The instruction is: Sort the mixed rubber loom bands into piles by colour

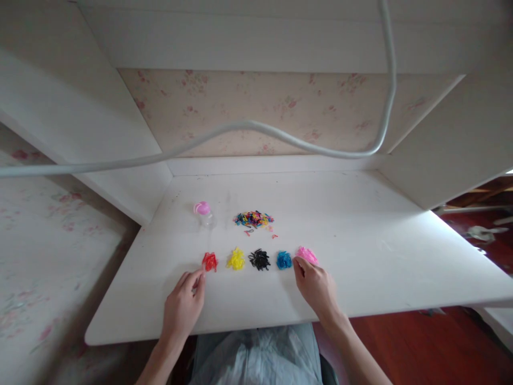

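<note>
Small sorted piles of tiny rubber bands lie in a row on the white desk [360, 251]: red [209, 261], yellow [236, 259], black [259, 259], blue [284, 260] and pink [307, 254]. Behind them sits a mixed multicolour pile [253, 218]. My left hand [183, 305] rests just below the red pile, fingers curled and pinched together near its edge. My right hand [316, 283] lies beside the pink pile, fingertips touching its left edge, fingers bent. What either hand pinches is too small to see.
A small clear jar with a pink lid [203, 212] lies left of the mixed pile. A white cable [256, 128] hangs across the view in front of the floral back wall. White side panels flank the desk; red floor shows at right.
</note>
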`<action>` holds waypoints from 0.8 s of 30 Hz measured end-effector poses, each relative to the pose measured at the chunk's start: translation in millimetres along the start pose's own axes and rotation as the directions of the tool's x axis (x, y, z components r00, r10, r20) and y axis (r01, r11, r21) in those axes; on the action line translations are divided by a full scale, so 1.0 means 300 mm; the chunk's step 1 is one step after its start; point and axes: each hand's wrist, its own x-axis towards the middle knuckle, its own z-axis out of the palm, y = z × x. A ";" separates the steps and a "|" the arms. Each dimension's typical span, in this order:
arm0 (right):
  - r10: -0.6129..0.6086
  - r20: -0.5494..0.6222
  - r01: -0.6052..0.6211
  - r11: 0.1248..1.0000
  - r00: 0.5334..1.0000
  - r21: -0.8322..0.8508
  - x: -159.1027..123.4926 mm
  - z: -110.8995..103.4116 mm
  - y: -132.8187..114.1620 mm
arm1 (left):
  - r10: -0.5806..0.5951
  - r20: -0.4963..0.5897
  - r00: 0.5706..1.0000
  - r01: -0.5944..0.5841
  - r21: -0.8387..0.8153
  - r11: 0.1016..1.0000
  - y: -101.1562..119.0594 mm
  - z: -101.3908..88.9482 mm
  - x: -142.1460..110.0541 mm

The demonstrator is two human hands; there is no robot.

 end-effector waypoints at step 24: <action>-0.041 -0.198 0.102 0.946 0.979 0.307 -0.131 0.086 0.120 | 0.247 0.439 0.864 -0.301 0.057 0.952 0.542 0.252 0.386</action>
